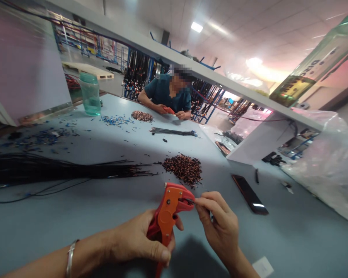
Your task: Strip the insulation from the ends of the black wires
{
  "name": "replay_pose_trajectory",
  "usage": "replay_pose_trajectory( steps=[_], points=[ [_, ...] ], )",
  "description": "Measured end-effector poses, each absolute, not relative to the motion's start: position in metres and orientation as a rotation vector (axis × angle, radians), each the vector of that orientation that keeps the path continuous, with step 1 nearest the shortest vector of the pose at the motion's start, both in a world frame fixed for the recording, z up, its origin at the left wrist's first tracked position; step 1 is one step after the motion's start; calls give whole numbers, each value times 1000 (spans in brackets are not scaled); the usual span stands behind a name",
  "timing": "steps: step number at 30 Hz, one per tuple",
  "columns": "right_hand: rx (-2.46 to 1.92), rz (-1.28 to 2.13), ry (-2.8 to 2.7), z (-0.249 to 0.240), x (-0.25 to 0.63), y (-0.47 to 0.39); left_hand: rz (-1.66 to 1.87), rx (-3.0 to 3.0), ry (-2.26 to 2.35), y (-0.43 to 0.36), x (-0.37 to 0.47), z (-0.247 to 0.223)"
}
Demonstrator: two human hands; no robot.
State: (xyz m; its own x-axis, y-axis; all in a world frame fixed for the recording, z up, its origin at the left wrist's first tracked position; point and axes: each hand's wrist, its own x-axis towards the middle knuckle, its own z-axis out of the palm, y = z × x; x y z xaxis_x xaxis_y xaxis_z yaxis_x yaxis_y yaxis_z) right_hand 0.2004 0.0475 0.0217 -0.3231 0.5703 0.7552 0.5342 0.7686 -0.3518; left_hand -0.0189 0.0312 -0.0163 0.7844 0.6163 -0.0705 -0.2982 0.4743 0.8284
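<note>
My left hand [139, 239] is wrapped round the handles of a red and orange wire stripper [166, 210]. The tool points up and to the right. At its jaws, my right hand [220, 224] pinches a thin dark wire [192, 201], whose end sits in the jaw opening. How far in the wire goes is hidden. Just beyond the tool lies a pile of small copper-and-black cut pieces [183, 169]. To the left, a long bundle of black wires [60, 170] stretches across the table, its bared ends facing the pile.
A phone [249, 194] lies at right on the grey table [127, 200]. Blue bits [116, 120] are scattered at left near a green cup [90, 94]. Across the table a person [171, 92] holds a similar tool. A bottle [313, 65] stands on the shelf above, beside plastic bags [327, 166].
</note>
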Motion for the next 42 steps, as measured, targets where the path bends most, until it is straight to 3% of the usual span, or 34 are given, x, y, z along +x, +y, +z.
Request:
replay_pose_trajectory(
  steps=[42],
  points=[
    [-829,18,-1999,25,199,45,585,971,439,28,-16,-14]
  ],
)
